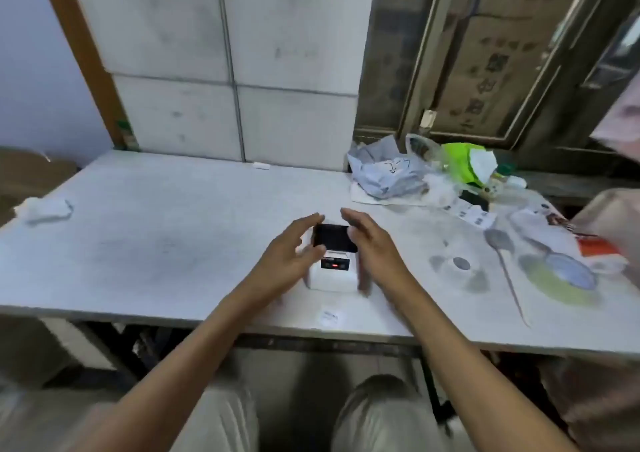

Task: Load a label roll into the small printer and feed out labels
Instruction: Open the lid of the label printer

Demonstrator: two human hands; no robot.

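Head view. A small white printer (pixel 333 271) sat on the tabletop (pixel 166 240), near the front edge and about mid-width. Its dark lid (pixel 335 238) stood raised and tilted toward the back; what lay inside the open bay could not be made out. A dark panel with a red light (pixel 334 264) showed on the top face below the lid. One small white label (pixel 329 317) lay flat on the tabletop just in front of the printer, apart from it.

Left hand (pixel 290 256): grip wide open, fingers spread, curled loosely around the printer's left side. Fingertips reached up beside the lid's left edge; contact there could not be told through the blur. It held nothing.

Right hand (pixel 370 244): grip open, fingers straight and together, palm facing the printer's right side, close against it or touching. It held nothing.

Both forearms came in from the bottom of the frame, converging on the printer.

Far right of the tabletop: a crumpled grey bag (pixel 388 174), a green packet (pixel 464 162), loose papers (pixel 474 214). A crumpled white wad (pixel 46 209) lay at the far left.
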